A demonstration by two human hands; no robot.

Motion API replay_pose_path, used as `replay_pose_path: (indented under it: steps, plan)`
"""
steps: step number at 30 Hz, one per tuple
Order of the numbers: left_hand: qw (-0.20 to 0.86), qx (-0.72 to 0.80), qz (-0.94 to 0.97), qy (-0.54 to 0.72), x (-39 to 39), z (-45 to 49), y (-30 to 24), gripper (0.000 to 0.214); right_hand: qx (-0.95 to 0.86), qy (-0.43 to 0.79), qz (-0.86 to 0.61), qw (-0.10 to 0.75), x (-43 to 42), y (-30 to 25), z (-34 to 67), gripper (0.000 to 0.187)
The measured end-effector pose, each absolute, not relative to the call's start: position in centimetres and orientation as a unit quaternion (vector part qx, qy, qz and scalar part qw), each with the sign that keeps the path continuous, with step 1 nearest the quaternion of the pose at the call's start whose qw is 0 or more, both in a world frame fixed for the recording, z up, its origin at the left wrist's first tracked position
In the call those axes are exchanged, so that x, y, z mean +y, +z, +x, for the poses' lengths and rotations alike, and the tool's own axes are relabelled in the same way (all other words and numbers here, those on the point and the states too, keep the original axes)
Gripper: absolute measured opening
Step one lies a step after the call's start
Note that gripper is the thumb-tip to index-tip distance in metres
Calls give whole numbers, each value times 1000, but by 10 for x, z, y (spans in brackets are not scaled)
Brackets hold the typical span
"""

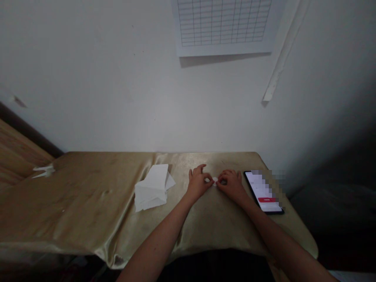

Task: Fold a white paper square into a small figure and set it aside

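A small white piece (215, 181), paper-like and roundish, is pinched between my two hands just above or on the cloth. My left hand (200, 181) grips its left edge between thumb and forefinger, the other fingers raised and spread. On the opposite edge, my right hand (230, 183) pinches it the same way, the remaining fingers curled. Left of my hands lies an untidy stack of white paper sheets (152, 188). Whether the small piece is flat or folded is too small to make out.
A phone (261, 194) with a lit screen lies right of my right hand. The table (88, 196) wears a gold satin cloth with a ridge of folds near the papers. A white scrap (44, 170) rests at the far left. Behind stands a wall with a printed grid sheet (225, 23).
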State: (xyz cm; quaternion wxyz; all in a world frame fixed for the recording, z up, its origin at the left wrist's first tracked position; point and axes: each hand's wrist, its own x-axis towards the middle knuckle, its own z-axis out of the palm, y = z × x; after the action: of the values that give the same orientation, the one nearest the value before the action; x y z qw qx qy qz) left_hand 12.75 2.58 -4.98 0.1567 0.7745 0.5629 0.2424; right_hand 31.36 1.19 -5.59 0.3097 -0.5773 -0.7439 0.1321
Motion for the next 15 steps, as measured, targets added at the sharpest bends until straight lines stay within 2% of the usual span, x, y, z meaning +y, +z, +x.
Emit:
replay_pose_path:
  steps: [15]
  plan:
    - [108, 556, 794, 220, 19, 131, -40, 8, -731, 117, -614, 274, 13, -56, 307, 8]
